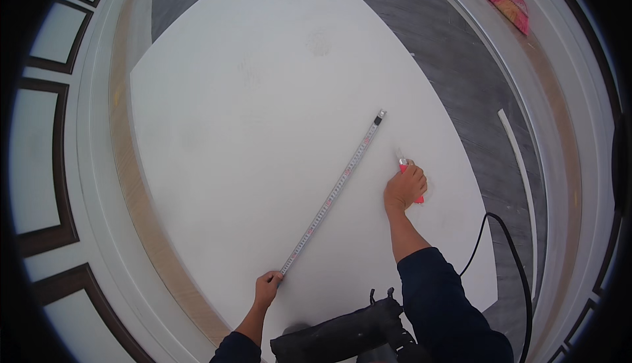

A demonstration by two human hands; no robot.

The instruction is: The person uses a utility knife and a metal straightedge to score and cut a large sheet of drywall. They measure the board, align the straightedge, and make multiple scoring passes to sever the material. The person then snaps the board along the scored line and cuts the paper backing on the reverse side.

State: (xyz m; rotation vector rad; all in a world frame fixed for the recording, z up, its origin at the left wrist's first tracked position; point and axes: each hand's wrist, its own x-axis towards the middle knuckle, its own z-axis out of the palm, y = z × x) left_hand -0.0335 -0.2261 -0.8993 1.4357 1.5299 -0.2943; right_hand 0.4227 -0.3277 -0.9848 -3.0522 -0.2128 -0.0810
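Note:
A large white board [263, 132] lies flat beneath my hands, with faint grey smudges near its far part. My left hand [266, 286], at the near edge of the board, is closed on the near end of a silver tape measure [329, 201]. The tape runs out diagonally, far and to the right, ending in a metal hook; its case is not visible. My right hand [408, 185] grips a red utility knife [403, 167] to the right of the tape, blade out and pointing away from me. Whether the blade touches the board I cannot tell.
Dark grey flooring [461, 93] borders the board. A thin white strip [523, 172] lies along the right wall, and a black cable [520, 264] curves nearby. A pink and orange broom head [510, 8] is at far right. A black bag [339, 333] hangs before my body.

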